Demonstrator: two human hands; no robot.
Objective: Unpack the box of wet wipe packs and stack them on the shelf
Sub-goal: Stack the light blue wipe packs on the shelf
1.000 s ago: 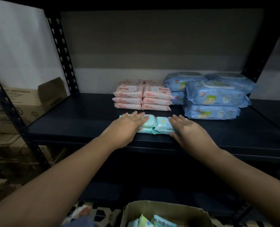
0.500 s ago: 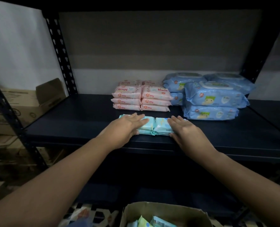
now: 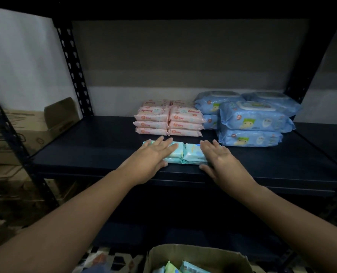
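Observation:
Two short stacks of light-green wet wipe packs (image 3: pixel 185 154) sit side by side near the front edge of the dark shelf (image 3: pixel 96 148). My left hand (image 3: pixel 149 158) lies flat on the left stack, fingers straight. My right hand (image 3: pixel 219 158) lies flat on the right stack, thumb at the packs' front edge. Behind them stand pink wipe packs (image 3: pixel 169 120) in two piles and large blue wipe packs (image 3: pixel 250 120) to the right. An open cardboard box (image 3: pixel 195 255) at the bottom holds more green packs.
A black perforated upright (image 3: pixel 73 62) stands at the shelf's back left, another upright (image 3: pixel 7 133) at the front left. Brown cardboard boxes (image 3: pixel 31 127) are stacked left of the rack. The shelf's left half is bare.
Both hands have slid the green packs slightly farther back on the shelf, and the fingers have flattened over the tops.

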